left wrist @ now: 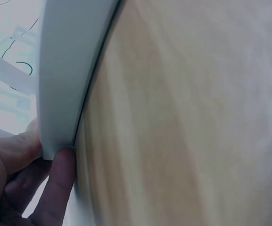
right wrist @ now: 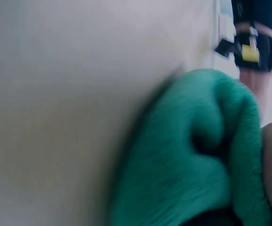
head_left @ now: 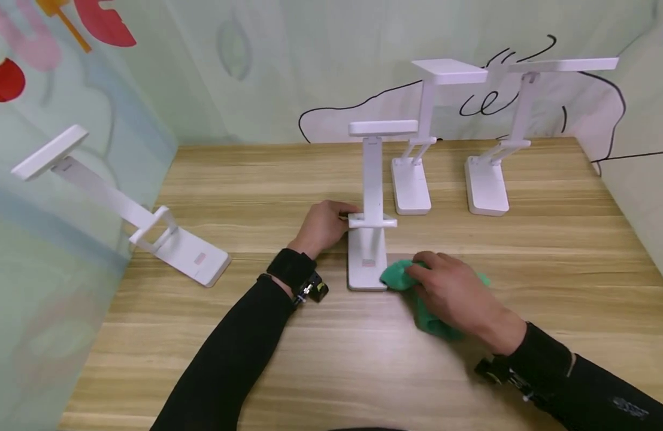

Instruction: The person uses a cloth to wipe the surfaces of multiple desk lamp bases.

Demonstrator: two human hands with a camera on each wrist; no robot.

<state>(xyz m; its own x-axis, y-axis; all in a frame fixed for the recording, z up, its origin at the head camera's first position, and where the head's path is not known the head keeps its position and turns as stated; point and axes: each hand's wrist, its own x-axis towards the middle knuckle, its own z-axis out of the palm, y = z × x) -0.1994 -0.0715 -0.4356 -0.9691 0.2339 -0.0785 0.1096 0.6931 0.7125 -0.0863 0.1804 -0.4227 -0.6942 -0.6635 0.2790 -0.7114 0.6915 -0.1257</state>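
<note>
A white desk lamp (head_left: 372,179) stands upright near the middle of the wooden table, its flat head level on top. My left hand (head_left: 321,228) is at the back left of the lamp's base (head_left: 357,278). In the left wrist view, its thumb and a finger (left wrist: 60,183) pinch the base at the edge. A green cloth (head_left: 398,276) is bunched in my right hand (head_left: 455,293), its tip touching the base's front right corner. Close up in the right wrist view, the folded cloth (right wrist: 173,155) hides most of that hand.
Two similar white lamps stand at the back right, one with a square-looking head (head_left: 455,71) and one with a long head (head_left: 571,65). Another lamp (head_left: 188,254) stands at the left, angled. Printed walls (head_left: 309,60) border the wooden table (head_left: 320,383) behind and at both sides.
</note>
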